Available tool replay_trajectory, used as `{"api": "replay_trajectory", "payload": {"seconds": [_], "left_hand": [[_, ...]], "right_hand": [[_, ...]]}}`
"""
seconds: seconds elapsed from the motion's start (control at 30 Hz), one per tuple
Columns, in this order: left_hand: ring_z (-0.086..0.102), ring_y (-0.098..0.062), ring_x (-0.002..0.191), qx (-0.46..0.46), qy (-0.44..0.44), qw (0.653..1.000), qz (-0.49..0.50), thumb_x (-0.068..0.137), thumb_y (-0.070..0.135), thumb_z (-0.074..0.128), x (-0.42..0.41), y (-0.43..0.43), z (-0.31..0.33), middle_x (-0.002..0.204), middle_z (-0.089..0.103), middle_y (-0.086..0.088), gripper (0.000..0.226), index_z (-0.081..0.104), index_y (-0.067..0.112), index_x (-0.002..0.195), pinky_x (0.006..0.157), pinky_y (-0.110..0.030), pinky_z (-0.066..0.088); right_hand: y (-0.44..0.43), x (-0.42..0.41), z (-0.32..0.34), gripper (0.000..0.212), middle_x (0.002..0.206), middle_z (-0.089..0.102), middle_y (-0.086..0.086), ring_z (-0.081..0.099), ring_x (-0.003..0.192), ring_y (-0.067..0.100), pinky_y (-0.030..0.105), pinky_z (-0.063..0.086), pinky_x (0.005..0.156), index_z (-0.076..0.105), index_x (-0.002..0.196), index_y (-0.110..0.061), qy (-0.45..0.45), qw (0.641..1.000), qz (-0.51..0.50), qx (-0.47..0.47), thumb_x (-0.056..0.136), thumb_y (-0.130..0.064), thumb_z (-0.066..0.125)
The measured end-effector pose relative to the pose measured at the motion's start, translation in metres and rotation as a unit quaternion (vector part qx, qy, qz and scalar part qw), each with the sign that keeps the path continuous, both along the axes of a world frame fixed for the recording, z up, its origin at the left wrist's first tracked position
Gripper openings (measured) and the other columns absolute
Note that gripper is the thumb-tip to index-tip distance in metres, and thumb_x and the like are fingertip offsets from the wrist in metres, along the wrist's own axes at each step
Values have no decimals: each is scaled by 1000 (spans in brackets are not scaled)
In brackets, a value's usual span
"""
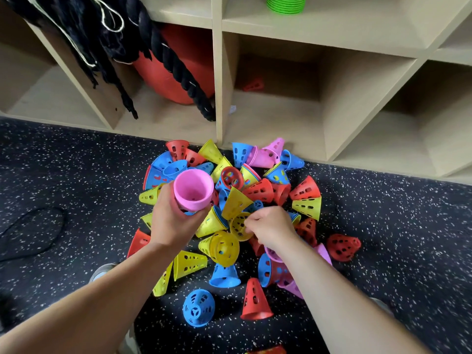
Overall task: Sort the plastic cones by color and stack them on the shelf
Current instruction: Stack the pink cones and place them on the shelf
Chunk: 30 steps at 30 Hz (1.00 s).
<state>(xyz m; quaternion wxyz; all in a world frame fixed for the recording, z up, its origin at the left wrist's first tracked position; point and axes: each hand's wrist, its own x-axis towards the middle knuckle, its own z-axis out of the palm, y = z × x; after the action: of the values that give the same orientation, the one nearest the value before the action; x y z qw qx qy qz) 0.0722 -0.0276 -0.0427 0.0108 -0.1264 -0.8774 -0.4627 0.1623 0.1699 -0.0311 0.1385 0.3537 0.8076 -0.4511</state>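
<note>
A heap of plastic cones [258, 190] in red, blue, yellow and pink lies on the dark speckled floor in front of the wooden shelf [217, 72]. My left hand [173, 221] grips a stack of pink cones [192, 189], open end towards me, above the left of the heap. My right hand [270, 228] reaches into the heap's middle, its curled fingers at the rim of a yellow cone [238, 226]; whether it holds it is unclear. A stack of green cones [286, 3] stands on an upper shelf. One red cone [254, 85] lies deep in the lower middle compartment.
A thick black rope [173, 62] and black straps hang over the left compartments, in front of a large red ball [184, 67]. A black cable loop [30, 233] lies on the floor at left. The right compartments hold nothing visible.
</note>
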Motion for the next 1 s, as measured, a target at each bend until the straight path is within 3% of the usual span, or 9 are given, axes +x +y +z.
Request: {"api": "replay_trajectory", "payload": {"seconds": [0.07, 0.2, 0.33, 0.43, 0.5, 0.73, 0.83, 0.93, 1.0], "left_hand": [[55, -9, 92, -6, -2, 1000, -1, 67, 33, 90, -1, 1, -1, 108, 61, 3, 64, 54, 26, 119, 71, -7, 37], [54, -9, 92, -9, 3, 1000, -7, 68, 39, 89, 2, 3, 0, 105, 57, 8, 62, 53, 29, 118, 71, -16, 40], [57, -11, 90, -9, -10, 1000, -9, 68, 41, 89, 12, 5, -3, 104, 59, 6, 60, 54, 25, 115, 71, -26, 42], [56, -13, 90, -25, -4, 999, -33, 68, 36, 89, 22, 6, -3, 103, 57, 6, 60, 52, 26, 114, 68, -24, 41], [56, -13, 92, -22, -3, 999, -49, 68, 33, 89, 30, 7, -1, 104, 56, 8, 61, 49, 32, 114, 69, -23, 42], [51, 4, 90, -2, -33, 997, -71, 69, 32, 89, 62, 11, 1, 108, 57, 10, 63, 52, 28, 121, 70, -2, 37], [52, 4, 91, -10, -40, 995, -86, 69, 33, 88, 73, 15, -1, 110, 58, 10, 64, 53, 26, 123, 72, -6, 39], [55, -3, 98, -10, -38, 994, -99, 70, 36, 88, 81, 18, -1, 111, 59, 11, 65, 53, 27, 124, 77, -17, 45], [56, -6, 98, -12, -35, 994, -105, 70, 36, 88, 84, 20, 0, 111, 59, 11, 64, 52, 28, 122, 78, -23, 47]], "right_hand": [[9, -1, 3, 18, 75, 76, -9, 47, 40, 5, 24, 45, 43, 75, 80, -23, 22, 998, -47, -22, 91, -21, 61], [43, 2, 14, 16, 75, 77, -7, 40, 36, 4, 22, 36, 44, 72, 82, -20, 54, 988, -139, -31, 90, -16, 59], [73, 23, 21, 22, 70, 75, -9, 54, 51, 7, 23, 42, 56, 74, 60, -21, 3, 997, -69, 43, 77, -10, 64], [76, 39, 19, 19, 75, 71, -15, 64, 69, 5, 20, 47, 62, 74, 67, -29, -52, 993, 15, 108, 77, -13, 68], [68, 49, 15, 16, 79, 70, -18, 65, 73, 5, 20, 49, 62, 73, 75, -31, -44, 989, 11, 140, 78, -16, 69], [38, 91, -10, 21, 105, 73, -16, 75, 84, 11, 42, 62, 81, 74, 106, -27, 113, 985, -133, -6, 90, -18, 63], [33, 102, -16, 26, 107, 72, -14, 75, 80, 15, 43, 64, 72, 71, 103, -31, 104, 982, -157, -8, 91, -12, 57], [31, 107, -17, 27, 104, 71, -14, 75, 85, 18, 44, 62, 81, 67, 98, -35, 103, 982, -160, -5, 86, -13, 56], [30, 106, -18, 22, 98, 72, -13, 72, 89, 13, 35, 59, 82, 65, 96, -32, 93, 983, -156, 12, 84, -14, 63]]}}
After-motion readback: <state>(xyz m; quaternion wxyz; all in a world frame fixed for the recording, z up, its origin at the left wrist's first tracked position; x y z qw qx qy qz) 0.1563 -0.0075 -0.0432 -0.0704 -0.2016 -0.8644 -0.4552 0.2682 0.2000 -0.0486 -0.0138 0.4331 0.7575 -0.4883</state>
